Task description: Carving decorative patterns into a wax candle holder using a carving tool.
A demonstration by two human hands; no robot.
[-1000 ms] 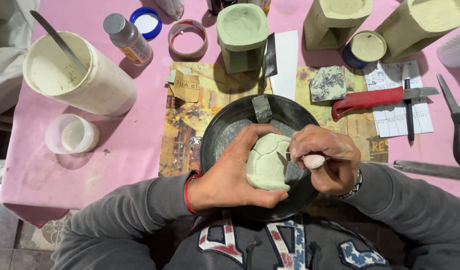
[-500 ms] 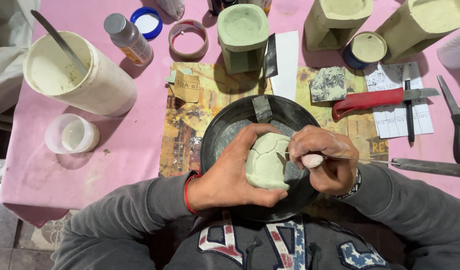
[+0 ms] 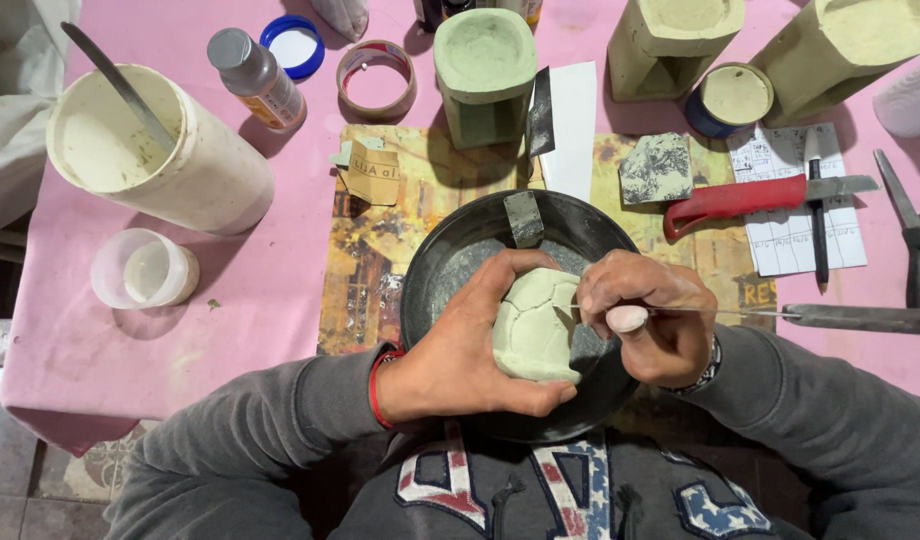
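Left hand (image 3: pixel 460 355) cups a pale green clay lump (image 3: pixel 533 325) from its 9 o'clock side; fingers curled around it, thumb under its lower edge. The lump sits over the centre of a black pan (image 3: pixel 450 270), scored with curved lines. Whether it rests on the pan floor or is held clear: cannot tell.

Right hand (image 3: pixel 648 318) at 3 o'clock of the lump, fingers closed on a small tool with a rounded pale handle end (image 3: pixel 627 318). A dark blade shows against the lump's right side; its tip is hidden by the fingers.

A grey strip (image 3: pixel 525 218) hangs on the pan rim at 12 o'clock.

Around the pan: white tub (image 3: pixel 195 170) with a metal rod at 10 o'clock, green mould block (image 3: pixel 485 70) at 12 o'clock, red-handled knife (image 3: pixel 740 198) at 2 o'clock. Scissors (image 3: pixel 915 245) at 3 o'clock, cut off by the frame edge. Two more moulds at the top right, tops cropped.
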